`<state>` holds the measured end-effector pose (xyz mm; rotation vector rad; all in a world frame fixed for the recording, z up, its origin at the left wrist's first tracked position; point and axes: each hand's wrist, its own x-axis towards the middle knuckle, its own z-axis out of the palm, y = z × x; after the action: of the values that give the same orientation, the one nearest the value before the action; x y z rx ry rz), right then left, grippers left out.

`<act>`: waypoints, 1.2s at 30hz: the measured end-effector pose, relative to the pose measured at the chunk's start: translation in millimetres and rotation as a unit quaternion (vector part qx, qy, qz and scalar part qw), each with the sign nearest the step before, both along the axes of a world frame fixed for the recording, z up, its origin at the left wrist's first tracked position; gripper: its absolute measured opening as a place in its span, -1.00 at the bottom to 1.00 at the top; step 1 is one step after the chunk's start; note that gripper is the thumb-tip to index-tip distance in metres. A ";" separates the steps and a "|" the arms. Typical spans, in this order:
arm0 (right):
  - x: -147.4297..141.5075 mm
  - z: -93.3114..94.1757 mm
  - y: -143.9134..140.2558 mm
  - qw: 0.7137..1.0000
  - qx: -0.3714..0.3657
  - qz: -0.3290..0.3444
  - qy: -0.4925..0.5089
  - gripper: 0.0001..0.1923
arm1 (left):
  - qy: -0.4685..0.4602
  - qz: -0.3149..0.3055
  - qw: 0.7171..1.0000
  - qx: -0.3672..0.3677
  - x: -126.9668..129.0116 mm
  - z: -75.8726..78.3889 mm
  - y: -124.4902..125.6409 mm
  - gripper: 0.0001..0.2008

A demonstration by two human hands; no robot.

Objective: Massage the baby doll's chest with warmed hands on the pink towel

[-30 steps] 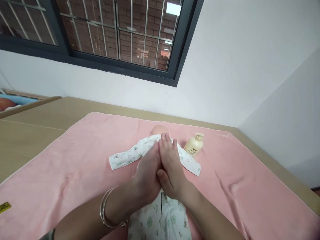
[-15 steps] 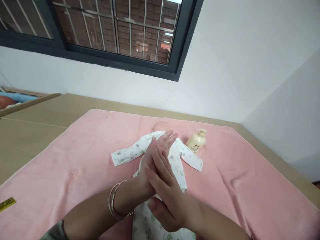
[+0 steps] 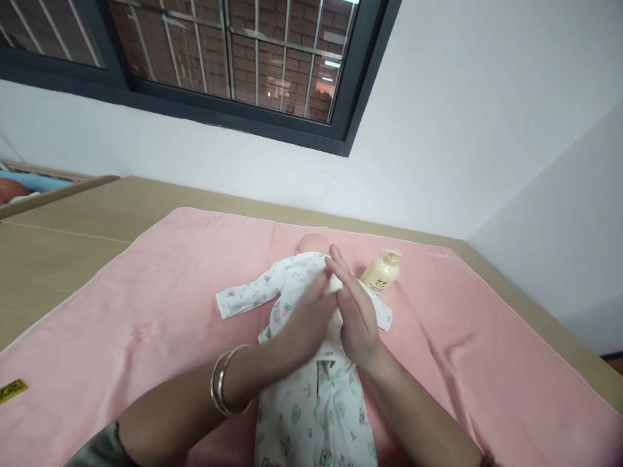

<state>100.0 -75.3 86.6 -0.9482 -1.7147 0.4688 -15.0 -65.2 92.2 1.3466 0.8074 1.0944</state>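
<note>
My left hand (image 3: 306,321), with two silver bangles (image 3: 221,383) at its wrist, meets my right hand (image 3: 359,318) palm to palm. Motion blurs the left one, but its fingers look stretched out; those of the right are straight and point up and forward. Nothing shows between the palms. Under them lies a baby doll (image 3: 280,298) in a white printed top and printed trousers (image 3: 292,415). Its bald round head (image 3: 313,243) points to the wall, and my hands hide part of the chest and one sleeve. Beside that sleeve lies a cream pump bottle (image 3: 382,272), tilted.
A pink blanket (image 3: 160,279) covers most of the wooden table (image 3: 97,207). A yellow label (image 3: 12,390) is at the left edge. Beyond the table are a white wall (image 3: 438,130) and a barred window (image 3: 272,58). Blue cloth (image 3: 41,181) shows at far left.
The hands have slid against each other: the right has moved up and forward, the left has drawn back slightly. More of the doll's trousers shows. Doll and bottle stay in place.
</note>
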 end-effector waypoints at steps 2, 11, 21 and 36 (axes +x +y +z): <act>0.6 -16.8 18.4 0.997 -0.079 -0.014 0.010 -0.53 | 0.004 0.072 0.997 -0.010 -9.8 -4.1 28.8 -0.44; -2.5 -52.8 48.0 0.933 -0.078 0.021 -0.351 -0.50 | 0.072 0.221 0.972 -0.029 -12.7 -69.4 103.7 -0.72; 15.4 -59.9 60.5 0.899 -0.191 -0.162 -0.358 -0.27 | 0.209 0.229 0.943 0.118 -5.7 -99.1 90.4 -0.66; 35.7 -62.0 81.2 0.904 -0.227 -0.179 -0.316 -0.37 | 0.363 0.200 0.851 0.324 -1.5 -120.1 87.0 -0.57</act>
<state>135.6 6.0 24.6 -1.8782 -1.9640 0.3354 -16.5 21.8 -27.9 2.3148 1.3902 1.2389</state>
